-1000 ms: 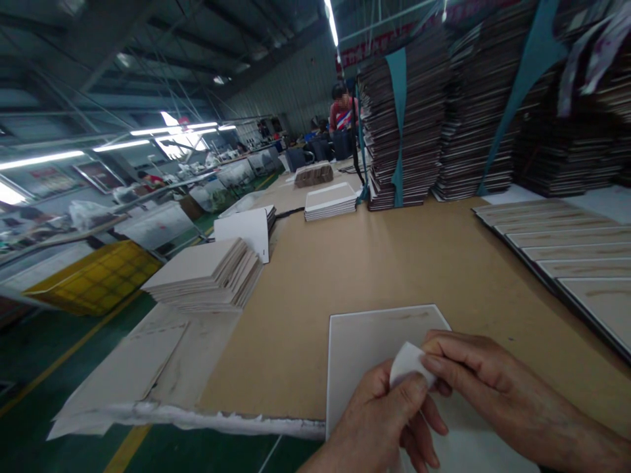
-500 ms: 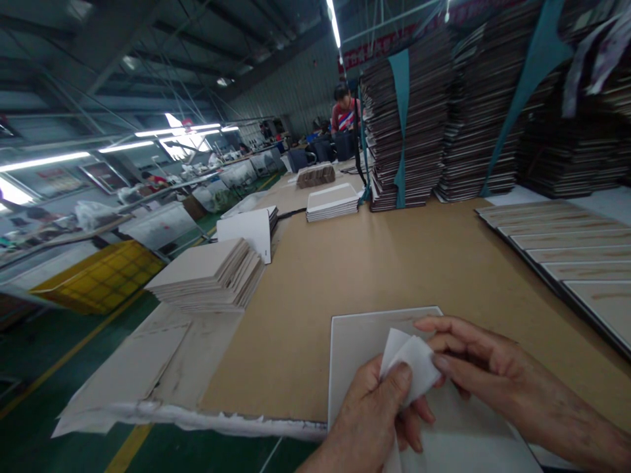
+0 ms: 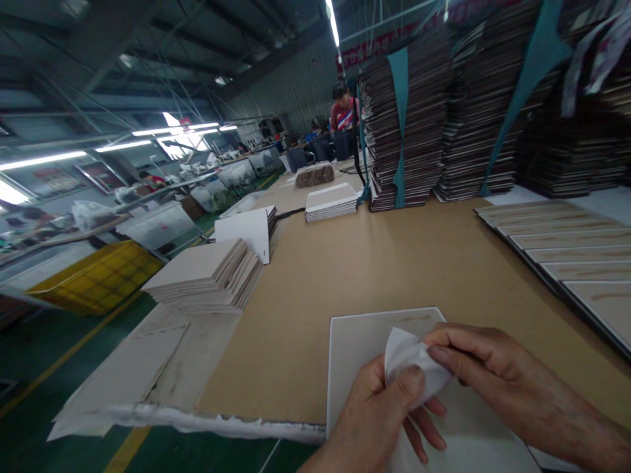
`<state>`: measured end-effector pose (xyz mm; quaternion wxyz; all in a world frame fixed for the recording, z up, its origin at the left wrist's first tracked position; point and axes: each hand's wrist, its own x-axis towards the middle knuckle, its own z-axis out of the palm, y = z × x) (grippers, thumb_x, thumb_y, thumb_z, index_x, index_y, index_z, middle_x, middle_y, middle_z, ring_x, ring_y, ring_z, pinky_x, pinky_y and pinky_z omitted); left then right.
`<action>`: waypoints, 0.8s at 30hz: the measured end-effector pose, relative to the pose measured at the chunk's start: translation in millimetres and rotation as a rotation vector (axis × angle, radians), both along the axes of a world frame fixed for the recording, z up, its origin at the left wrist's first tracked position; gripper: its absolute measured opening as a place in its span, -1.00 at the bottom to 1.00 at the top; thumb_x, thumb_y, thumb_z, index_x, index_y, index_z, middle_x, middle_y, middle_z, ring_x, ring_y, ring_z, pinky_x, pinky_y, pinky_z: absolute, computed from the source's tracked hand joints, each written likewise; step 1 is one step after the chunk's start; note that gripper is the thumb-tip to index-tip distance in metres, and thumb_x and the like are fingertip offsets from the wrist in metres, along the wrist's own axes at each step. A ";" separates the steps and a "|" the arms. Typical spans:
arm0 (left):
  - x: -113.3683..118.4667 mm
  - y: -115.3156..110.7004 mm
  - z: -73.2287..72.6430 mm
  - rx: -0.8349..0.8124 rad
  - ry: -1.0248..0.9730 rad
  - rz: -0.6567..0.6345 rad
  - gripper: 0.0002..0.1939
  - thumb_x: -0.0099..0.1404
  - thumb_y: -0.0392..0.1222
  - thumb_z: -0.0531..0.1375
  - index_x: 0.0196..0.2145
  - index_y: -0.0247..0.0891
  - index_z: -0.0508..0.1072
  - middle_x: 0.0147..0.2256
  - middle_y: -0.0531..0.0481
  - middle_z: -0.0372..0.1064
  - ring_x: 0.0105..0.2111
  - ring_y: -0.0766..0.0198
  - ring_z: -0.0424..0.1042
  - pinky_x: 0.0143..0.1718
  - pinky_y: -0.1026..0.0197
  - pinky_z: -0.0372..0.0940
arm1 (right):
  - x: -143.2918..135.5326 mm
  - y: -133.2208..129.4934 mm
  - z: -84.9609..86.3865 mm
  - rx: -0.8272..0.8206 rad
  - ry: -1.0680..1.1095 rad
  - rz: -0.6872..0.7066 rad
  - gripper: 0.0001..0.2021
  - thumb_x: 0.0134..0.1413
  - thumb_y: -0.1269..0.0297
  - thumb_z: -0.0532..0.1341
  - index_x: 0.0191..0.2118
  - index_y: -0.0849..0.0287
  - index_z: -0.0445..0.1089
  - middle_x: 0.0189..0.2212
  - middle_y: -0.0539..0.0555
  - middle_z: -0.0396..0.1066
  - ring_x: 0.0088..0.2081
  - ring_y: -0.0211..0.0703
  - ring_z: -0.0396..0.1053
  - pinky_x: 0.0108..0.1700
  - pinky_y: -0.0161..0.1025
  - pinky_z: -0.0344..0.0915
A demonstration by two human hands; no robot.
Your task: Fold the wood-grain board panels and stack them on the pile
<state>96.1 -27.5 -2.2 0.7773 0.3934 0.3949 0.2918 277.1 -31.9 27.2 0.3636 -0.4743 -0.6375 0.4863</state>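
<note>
Between my two hands is a thin white sheet [image 3: 414,361], folded and creased, perhaps paper or soft cloth. My left hand [image 3: 377,410] pinches its lower part, thumb on top and some fingers showing below. The thumb and fingertips of my right hand [image 3: 478,368] grip the sheet's upper right edge. Both hands are just above a flat beige panel [image 3: 355,341] with a white border, which lies at the table's front edge. My hands and the sheet hide much of that panel.
Beige boards [image 3: 202,276] are stacked at the table's left, near a white panel [image 3: 244,233]. Overlapping bordered panels [image 3: 582,253] lie on the right. Tall strapped stacks [image 3: 404,131] rise behind. A person [image 3: 344,112] is at the far end; a yellow bin [image 3: 93,276] stands left.
My right hand has closed its fingertips on the sheet's edge, where it was looser before. The sheet's folded corners have shifted and bunched. My left hand has moved slightly right.
</note>
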 end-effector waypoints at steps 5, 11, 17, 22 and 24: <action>-2.8 0.8 1.8 0.000 0.093 0.091 -0.45 0.21 0.25 0.27 -0.14 -0.33 0.46 -0.46 0.04 0.46 -0.70 0.52 0.23 -0.68 0.42 -0.04 | 0.8 -0.1 -9.3 -0.053 0.042 -0.090 -0.63 0.27 -0.07 0.10 -0.22 0.08 0.53 -0.51 -0.02 0.43 -0.44 -0.22 0.34 -0.37 -0.34 0.27; -2.4 1.0 6.0 0.034 0.145 0.128 -0.40 0.17 0.29 0.25 -0.16 -0.36 0.44 -0.51 0.06 0.40 -0.71 0.50 0.14 -0.64 0.37 0.02 | 9.2 1.7 -21.7 -0.161 0.079 -0.234 -0.55 0.19 -0.23 0.20 -0.16 0.08 0.51 -0.47 -0.02 0.39 -0.45 -0.24 0.29 -0.41 -0.37 0.24; 0.4 2.4 3.5 0.000 0.075 0.119 -0.40 0.15 0.27 0.30 -0.15 -0.36 0.44 -0.48 0.02 0.43 -0.68 0.46 0.27 -0.68 0.39 0.02 | 7.6 2.0 -9.7 -0.216 0.103 -0.100 -0.53 0.19 -0.21 0.21 -0.44 0.12 0.46 -0.48 0.01 0.42 -0.41 -0.22 0.32 -0.33 -0.34 0.28; 1.5 2.1 5.3 -0.020 0.065 0.122 -0.31 0.05 0.32 0.35 -0.16 -0.39 0.45 -0.45 -0.04 0.48 -0.67 0.39 0.36 -0.74 0.39 0.01 | 5.3 1.6 -0.4 -0.031 -0.010 -0.038 -0.56 0.31 -0.08 0.10 -0.42 0.10 0.50 -0.45 0.02 0.47 -0.38 -0.19 0.40 -0.29 -0.32 0.30; 1.6 1.7 6.7 -0.044 0.081 0.159 -0.33 0.04 0.32 0.36 -0.18 -0.37 0.45 -0.49 0.00 0.47 -0.70 0.44 0.29 -0.71 0.41 -0.02 | 4.3 1.5 -2.3 0.027 -0.024 -0.058 -0.62 0.31 -0.02 0.11 -0.40 0.08 0.51 -0.46 -0.01 0.47 -0.38 -0.20 0.41 -0.28 -0.32 0.31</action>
